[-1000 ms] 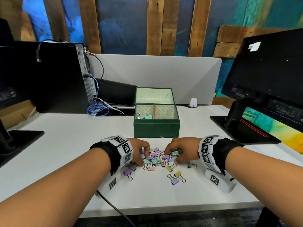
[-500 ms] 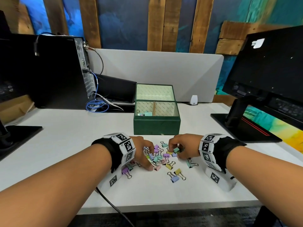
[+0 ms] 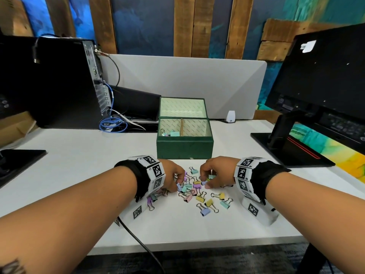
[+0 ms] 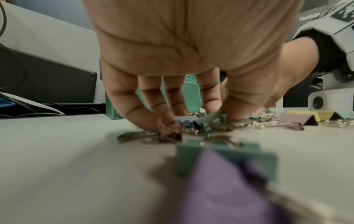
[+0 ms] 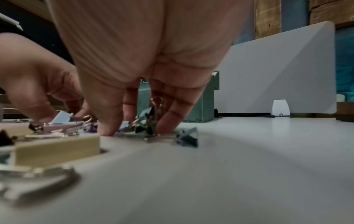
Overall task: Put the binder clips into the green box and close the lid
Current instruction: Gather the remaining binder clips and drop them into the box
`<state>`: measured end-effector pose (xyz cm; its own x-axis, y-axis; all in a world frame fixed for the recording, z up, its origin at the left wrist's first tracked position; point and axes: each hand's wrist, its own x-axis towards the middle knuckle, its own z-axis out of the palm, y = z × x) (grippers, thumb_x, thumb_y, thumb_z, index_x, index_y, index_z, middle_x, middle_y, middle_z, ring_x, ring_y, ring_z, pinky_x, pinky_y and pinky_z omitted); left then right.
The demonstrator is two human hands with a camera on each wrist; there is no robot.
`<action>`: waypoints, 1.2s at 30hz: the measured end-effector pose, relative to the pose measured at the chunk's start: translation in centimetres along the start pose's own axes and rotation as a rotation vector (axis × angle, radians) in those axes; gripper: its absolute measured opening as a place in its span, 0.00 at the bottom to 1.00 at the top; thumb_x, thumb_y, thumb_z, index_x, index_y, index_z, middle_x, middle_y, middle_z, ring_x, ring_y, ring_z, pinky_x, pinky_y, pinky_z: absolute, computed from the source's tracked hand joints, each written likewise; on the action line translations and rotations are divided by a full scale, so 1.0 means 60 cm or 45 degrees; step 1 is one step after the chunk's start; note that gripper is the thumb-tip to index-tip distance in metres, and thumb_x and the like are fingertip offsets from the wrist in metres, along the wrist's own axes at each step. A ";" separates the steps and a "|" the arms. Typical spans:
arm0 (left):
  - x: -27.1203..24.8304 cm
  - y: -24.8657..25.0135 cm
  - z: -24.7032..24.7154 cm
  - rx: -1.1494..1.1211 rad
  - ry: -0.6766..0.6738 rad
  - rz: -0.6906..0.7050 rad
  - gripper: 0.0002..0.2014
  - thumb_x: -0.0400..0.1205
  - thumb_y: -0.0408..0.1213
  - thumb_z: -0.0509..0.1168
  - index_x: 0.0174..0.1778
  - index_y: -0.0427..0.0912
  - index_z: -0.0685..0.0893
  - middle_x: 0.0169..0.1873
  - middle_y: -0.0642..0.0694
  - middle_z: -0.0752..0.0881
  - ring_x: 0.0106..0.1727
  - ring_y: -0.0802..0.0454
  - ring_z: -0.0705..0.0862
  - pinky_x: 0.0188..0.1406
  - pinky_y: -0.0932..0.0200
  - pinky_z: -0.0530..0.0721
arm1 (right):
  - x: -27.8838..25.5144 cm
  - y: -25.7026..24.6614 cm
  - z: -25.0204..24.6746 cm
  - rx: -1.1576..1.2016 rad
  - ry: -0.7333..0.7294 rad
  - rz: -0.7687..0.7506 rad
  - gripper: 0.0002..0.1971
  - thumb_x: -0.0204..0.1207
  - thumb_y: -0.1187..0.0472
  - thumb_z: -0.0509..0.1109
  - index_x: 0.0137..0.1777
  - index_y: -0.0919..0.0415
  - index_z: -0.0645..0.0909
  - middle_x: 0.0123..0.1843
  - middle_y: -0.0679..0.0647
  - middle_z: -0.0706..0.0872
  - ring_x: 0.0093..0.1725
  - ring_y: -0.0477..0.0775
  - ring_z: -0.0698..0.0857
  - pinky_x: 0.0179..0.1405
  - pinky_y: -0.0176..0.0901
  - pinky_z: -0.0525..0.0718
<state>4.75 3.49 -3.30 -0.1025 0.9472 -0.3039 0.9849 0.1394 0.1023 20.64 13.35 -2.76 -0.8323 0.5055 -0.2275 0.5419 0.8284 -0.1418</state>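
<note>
— What kind of place is this?
— An office workstation. The white desk [image 3: 69, 165] carries a black monitor [image 3: 324, 76] on its stand at the right and a black computer tower [image 3: 65, 84] at the left, its rear ports facing the desk with a coiled blue cable [image 3: 111, 124] beside it.
— Anything else?
— A grey desk divider [image 3: 187, 84] stands along the back edge, and pastel binder clips [image 3: 197, 191] lie scattered on the desk. Behind it is a wall of wooden planks [image 3: 199, 26] over blue and teal paint.
</note>
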 end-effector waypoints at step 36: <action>-0.007 -0.006 -0.006 -0.213 0.166 -0.035 0.14 0.67 0.33 0.75 0.28 0.50 0.74 0.32 0.54 0.81 0.28 0.55 0.78 0.31 0.64 0.80 | 0.006 0.017 -0.004 0.053 0.132 0.048 0.09 0.72 0.67 0.68 0.39 0.51 0.80 0.42 0.47 0.81 0.44 0.48 0.78 0.43 0.36 0.75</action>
<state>4.41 3.13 -2.89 -0.1566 0.9702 -0.1848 0.9459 0.2012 0.2544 20.86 14.44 -2.76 -0.8177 0.5601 -0.1329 0.5756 0.7987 -0.1755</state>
